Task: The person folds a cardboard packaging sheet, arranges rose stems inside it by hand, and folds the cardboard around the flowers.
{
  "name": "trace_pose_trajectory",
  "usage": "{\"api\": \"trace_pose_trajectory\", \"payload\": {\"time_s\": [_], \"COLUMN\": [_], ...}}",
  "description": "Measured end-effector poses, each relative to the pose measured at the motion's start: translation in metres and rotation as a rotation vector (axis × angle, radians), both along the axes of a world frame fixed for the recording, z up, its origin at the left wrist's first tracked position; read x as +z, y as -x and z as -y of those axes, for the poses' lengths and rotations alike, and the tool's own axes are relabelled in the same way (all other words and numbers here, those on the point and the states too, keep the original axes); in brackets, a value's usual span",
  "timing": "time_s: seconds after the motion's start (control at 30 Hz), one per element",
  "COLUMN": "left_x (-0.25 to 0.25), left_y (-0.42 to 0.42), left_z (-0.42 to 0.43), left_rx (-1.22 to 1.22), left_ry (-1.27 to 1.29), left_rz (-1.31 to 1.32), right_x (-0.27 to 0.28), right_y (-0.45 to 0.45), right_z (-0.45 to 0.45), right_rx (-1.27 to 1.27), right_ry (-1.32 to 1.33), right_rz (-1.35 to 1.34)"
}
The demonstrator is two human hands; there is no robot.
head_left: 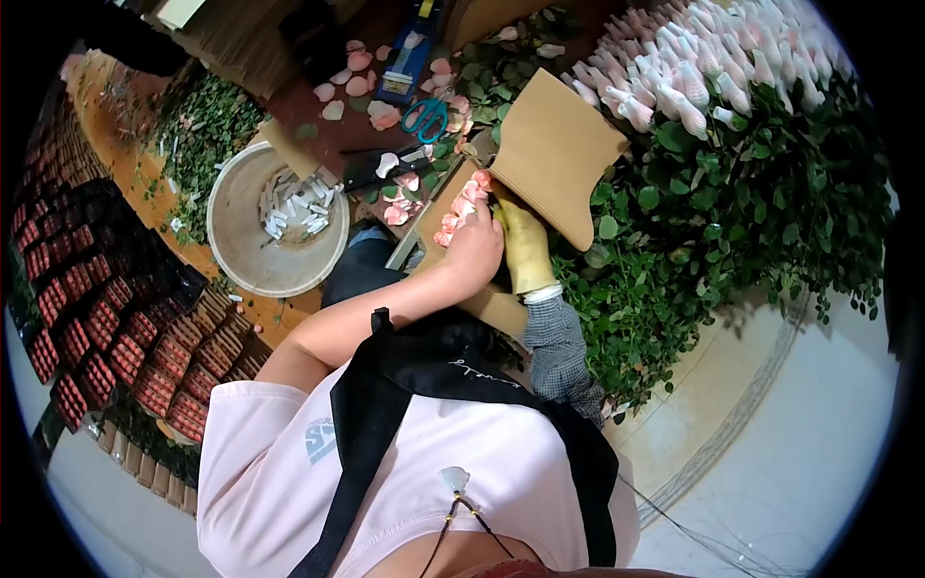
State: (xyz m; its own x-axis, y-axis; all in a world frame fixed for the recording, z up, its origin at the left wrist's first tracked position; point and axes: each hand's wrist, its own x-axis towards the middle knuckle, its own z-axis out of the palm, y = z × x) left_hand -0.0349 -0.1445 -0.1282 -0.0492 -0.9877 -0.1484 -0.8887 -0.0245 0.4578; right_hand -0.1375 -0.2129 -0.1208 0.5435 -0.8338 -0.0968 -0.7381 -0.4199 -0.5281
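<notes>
My bare left hand [476,247] reaches over a row of pink roses [466,204], its fingers bent onto the blooms. The roses lie along a piece of brown cardboard [431,223]. My right hand [521,243] wears a yellow glove and is right beside my left hand, against the roses. Its fingertips are largely hidden by the roses and a stack of brown cardboard sheets [559,140], so its grip does not show. A grey checked sleeve covers the right forearm.
A white bucket [224,217] with small white pieces stands left. Teal scissors [425,120] and loose petals lie ahead. Netted pink roses [689,91] with leafy stems [665,241] are piled right. Packed roses in cardboard [120,352] lie far left.
</notes>
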Motion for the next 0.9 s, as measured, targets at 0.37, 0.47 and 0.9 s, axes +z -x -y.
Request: {"api": "trace_pose_trajectory", "payload": {"time_s": [0.37,0.47,0.9], "left_x": [0.008,0.005,0.008], "left_y": [-0.020,-0.017,-0.019], "left_z": [0.001,0.002,0.002], "left_rx": [-0.148,-0.181,-0.326], "left_ry": [0.023,-0.017,-0.170], "left_rz": [-0.048,-0.025,0.129], "right_x": [0.105,0.082,0.118], "right_y": [0.032,0.074,0.089], "right_z": [-0.005,0.015,0.013], "right_rx": [-0.468,-0.747,-0.032], "right_ry": [0.017,-0.270,-0.841], "right_rz": [0.534,0.300,0.689]}}
